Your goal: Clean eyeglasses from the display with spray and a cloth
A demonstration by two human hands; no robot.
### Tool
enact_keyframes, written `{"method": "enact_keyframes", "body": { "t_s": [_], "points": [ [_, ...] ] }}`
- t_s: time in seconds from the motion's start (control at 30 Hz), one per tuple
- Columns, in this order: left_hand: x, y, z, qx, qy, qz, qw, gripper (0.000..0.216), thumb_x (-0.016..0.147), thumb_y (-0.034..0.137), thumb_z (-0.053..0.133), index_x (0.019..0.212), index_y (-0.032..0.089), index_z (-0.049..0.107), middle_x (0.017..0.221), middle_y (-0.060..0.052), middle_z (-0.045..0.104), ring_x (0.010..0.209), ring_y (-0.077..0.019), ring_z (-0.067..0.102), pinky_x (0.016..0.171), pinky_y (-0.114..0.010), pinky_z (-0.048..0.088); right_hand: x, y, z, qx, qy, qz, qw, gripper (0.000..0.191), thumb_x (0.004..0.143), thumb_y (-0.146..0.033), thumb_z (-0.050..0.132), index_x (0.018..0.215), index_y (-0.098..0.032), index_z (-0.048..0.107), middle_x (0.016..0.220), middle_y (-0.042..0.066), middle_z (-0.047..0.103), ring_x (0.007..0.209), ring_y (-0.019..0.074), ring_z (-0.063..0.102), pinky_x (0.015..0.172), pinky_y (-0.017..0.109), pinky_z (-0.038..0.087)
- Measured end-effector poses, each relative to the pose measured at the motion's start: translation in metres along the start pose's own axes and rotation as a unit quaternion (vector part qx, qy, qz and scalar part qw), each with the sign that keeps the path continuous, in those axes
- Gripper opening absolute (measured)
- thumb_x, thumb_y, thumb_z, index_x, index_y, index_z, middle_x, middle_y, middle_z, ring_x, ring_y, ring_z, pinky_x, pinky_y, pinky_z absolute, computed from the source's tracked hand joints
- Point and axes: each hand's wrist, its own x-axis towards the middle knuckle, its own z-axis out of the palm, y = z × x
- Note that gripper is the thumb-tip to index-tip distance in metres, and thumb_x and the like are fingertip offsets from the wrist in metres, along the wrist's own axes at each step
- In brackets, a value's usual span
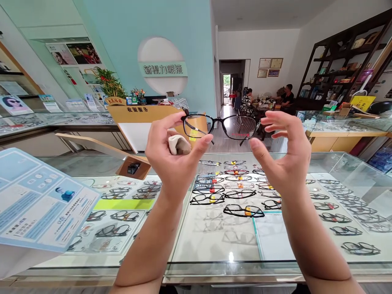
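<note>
1. Black-framed glasses (pixel 220 127) are held up at 12 o'clock from the picture's centre, above the glass counter (pixel 214 249).
2. The frame's 9 o'clock end is pinched by the left hand (pixel 171 157), forefinger above and thumb below. A folded cloth (pixel 179 145) is tucked in the same palm, so the pinch could be loosened if the cloth shifts.
3. The right hand (pixel 284 157), at 3 o'clock, is spread open with its fingertips beside the frame's end; contact cannot be told. The weight is probably borne on one side, so a twist or a drop could be caused.
4. If the frame were dropped, the counter at 6 o'clock would be struck, above the rows of spectacles (pixel 239 194), and a lens could be scratched.
5. A lens could be smeared by the left thumb, which lies close to its rim.
</note>
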Motion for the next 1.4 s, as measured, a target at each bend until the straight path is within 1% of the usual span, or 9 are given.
{"method": "enact_keyframes", "body": {
  "t_s": [0.13,0.33,0.53,0.63,0.77,0.83,1.0,1.23,1.4],
  "points": [
    [-0.001,0.002,-0.001,0.030,-0.001,0.015,0.999,0.063,0.082,0.066,0.097,0.129,0.028,0.077,0.116,-0.008,0.074,0.108,-0.0298,0.075,0.093,-0.046,0.061,-0.002,-0.002,0.001,-0.015,-0.024,-0.002,1.000,0.045,0.100,-0.045,0.080,0.141,-0.031,0.068,0.127,0.008,0.077,0.106,0.0285,0.074,0.094,0.049,0.060],
    [-0.002,0.007,-0.001,0.049,0.012,0.020,0.999,0.062,0.081,0.067,0.096,0.126,0.028,0.078,0.109,-0.005,0.073,0.087,-0.0226,0.069,0.084,-0.043,0.059,-0.004,-0.006,0.004,-0.028,-0.012,0.025,0.999,0.041,0.101,-0.046,0.079,0.138,-0.030,0.073,0.122,0.008,0.078,0.104,0.0270,0.074,0.095,0.048,0.061],
    [-0.003,0.011,0.000,0.044,0.014,0.016,0.999,0.059,0.080,0.062,0.099,0.125,0.028,0.079,0.105,-0.005,0.070,0.095,-0.0252,0.069,0.087,-0.044,0.059,-0.005,-0.008,0.004,-0.032,-0.009,0.042,0.999,0.037,0.102,-0.045,0.078,0.135,-0.028,0.076,0.119,0.008,0.080,0.099,0.0254,0.075,0.092,0.046,0.062],
    [-0.002,0.013,0.000,0.036,-0.001,0.006,0.999,0.055,0.082,0.057,0.100,0.125,0.030,0.080,0.106,-0.006,0.072,0.096,-0.0251,0.069,0.090,-0.045,0.060,-0.005,-0.007,0.004,-0.039,-0.005,0.045,0.998,0.035,0.103,-0.044,0.078,0.135,-0.029,0.078,0.118,0.008,0.081,0.097,0.0248,0.075,0.091,0.046,0.062],
    [-0.002,0.014,0.001,0.012,-0.020,0.001,1.000,0.051,0.087,0.058,0.096,0.127,0.030,0.080,0.105,-0.006,0.074,0.097,-0.0251,0.070,0.086,-0.043,0.060,-0.004,-0.006,0.003,-0.038,0.003,0.054,0.998,0.035,0.104,-0.041,0.077,0.136,-0.029,0.079,0.119,0.008,0.081,0.096,0.0237,0.075,0.089,0.045,0.062],
    [-0.002,0.014,0.001,0.008,-0.019,-0.005,1.000,0.051,0.088,0.059,0.095,0.127,0.029,0.081,0.101,-0.005,0.074,0.093,-0.0237,0.069,0.081,-0.040,0.059,-0.004,-0.006,0.002,-0.041,0.003,0.059,0.997,0.035,0.104,-0.042,0.077,0.136,-0.030,0.079,0.119,0.008,0.081,0.096,0.0237,0.075,0.089,0.045,0.062],
    [-0.005,0.012,0.002,0.001,-0.020,-0.020,1.000,0.049,0.087,0.058,0.096,0.125,0.028,0.083,0.100,-0.003,0.074,0.072,-0.0147,0.059,0.070,-0.035,0.052,-0.004,-0.005,0.001,-0.039,0.016,0.045,0.998,0.033,0.103,-0.041,0.078,0.134,-0.030,0.081,0.119,0.007,0.082,0.095,0.0238,0.075,0.088,0.045,0.062],
    [-0.008,0.015,0.005,0.006,-0.030,-0.026,0.999,0.045,0.088,0.055,0.096,0.123,0.030,0.084,0.103,-0.004,0.078,0.072,-0.0162,0.061,0.075,-0.038,0.056,-0.004,-0.003,-0.001,-0.070,0.024,0.040,0.997,0.035,0.103,-0.044,0.080,0.134,-0.029,0.083,0.114,0.007,0.083,0.097,0.0255,0.075,0.090,0.046,0.062],
    [-0.007,0.015,0.005,0.015,-0.023,-0.019,0.999,0.049,0.086,0.059,0.096,0.123,0.029,0.083,0.106,-0.005,0.078,0.077,-0.0176,0.063,0.073,-0.037,0.055,-0.003,-0.004,-0.001,-0.071,0.014,0.046,0.996,0.033,0.102,-0.046,0.080,0.129,-0.028,0.086,0.110,0.008,0.084,0.099,0.0262,0.077,0.091,0.046,0.062]
  ]
}}
